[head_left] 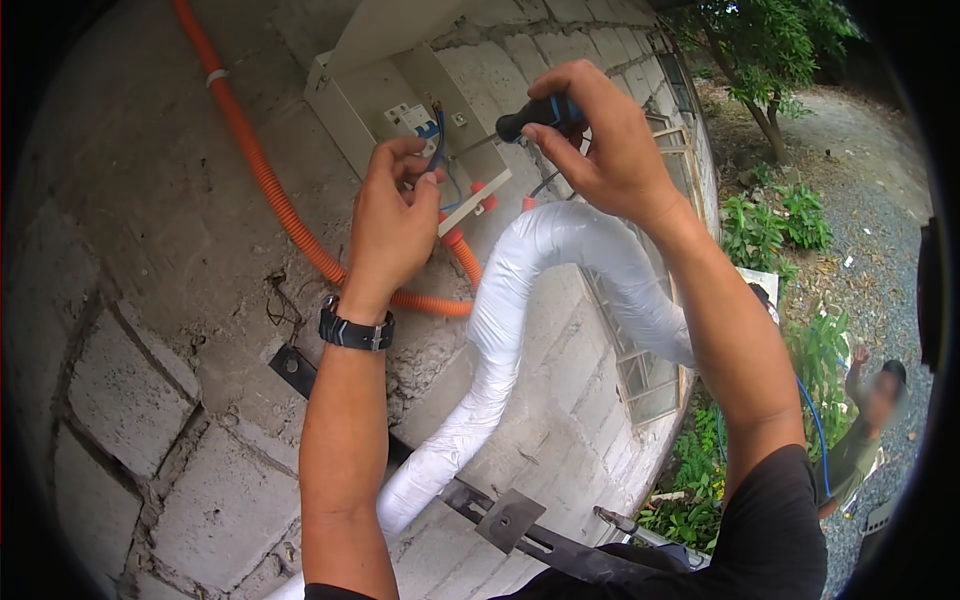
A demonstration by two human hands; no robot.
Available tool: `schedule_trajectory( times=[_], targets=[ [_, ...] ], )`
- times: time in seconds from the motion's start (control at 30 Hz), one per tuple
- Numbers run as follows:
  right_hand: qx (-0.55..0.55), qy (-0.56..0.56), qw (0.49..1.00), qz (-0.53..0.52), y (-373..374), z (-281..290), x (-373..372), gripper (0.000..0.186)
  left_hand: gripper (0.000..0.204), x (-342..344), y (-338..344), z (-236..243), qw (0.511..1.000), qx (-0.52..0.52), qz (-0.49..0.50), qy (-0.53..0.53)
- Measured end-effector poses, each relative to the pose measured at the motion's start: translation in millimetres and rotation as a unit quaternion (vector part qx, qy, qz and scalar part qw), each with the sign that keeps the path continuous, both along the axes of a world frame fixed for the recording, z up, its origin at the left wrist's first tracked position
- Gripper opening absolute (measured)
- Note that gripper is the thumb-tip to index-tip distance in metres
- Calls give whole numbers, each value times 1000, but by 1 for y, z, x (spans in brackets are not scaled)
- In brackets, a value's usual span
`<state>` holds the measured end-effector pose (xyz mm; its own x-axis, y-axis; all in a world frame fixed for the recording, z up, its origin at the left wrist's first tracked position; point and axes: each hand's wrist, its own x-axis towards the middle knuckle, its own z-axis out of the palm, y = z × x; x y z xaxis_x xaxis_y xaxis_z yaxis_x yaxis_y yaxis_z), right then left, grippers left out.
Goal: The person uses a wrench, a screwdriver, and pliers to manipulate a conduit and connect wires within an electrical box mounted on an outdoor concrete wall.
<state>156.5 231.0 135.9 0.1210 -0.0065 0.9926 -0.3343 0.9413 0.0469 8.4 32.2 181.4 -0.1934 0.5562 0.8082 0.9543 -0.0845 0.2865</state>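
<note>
An open beige metal electrical box hangs on the concrete wall, with a white circuit breaker with blue levers inside it. My left hand is at its lower edge, thumb and fingers pinched on a dark wire that rises beside the breaker. In my right hand is a screwdriver with a black and blue handle, gripped from above. Its thin shaft points left and down into the box, toward the breaker; whether its tip touches anything I cannot tell.
Orange corrugated conduit curves down the wall and under my left wrist. A thick white-wrapped pipe bends between my forearms. Below it runs a dark metal bracket. Another person stands on the gravel at lower right, near plants.
</note>
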Motion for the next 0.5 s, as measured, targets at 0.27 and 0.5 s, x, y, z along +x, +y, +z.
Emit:
schedule_trajectory(
  times=[0.27, 0.5],
  targets=[
    [-15, -9, 1000, 9, -4, -1, 4, 31, 33, 1, -1, 0, 1000, 0, 6, 13],
    [-68, -17, 997, 40, 0, -3, 2, 34, 33, 1, -1, -1, 1000, -1, 7, 9]
  ],
)
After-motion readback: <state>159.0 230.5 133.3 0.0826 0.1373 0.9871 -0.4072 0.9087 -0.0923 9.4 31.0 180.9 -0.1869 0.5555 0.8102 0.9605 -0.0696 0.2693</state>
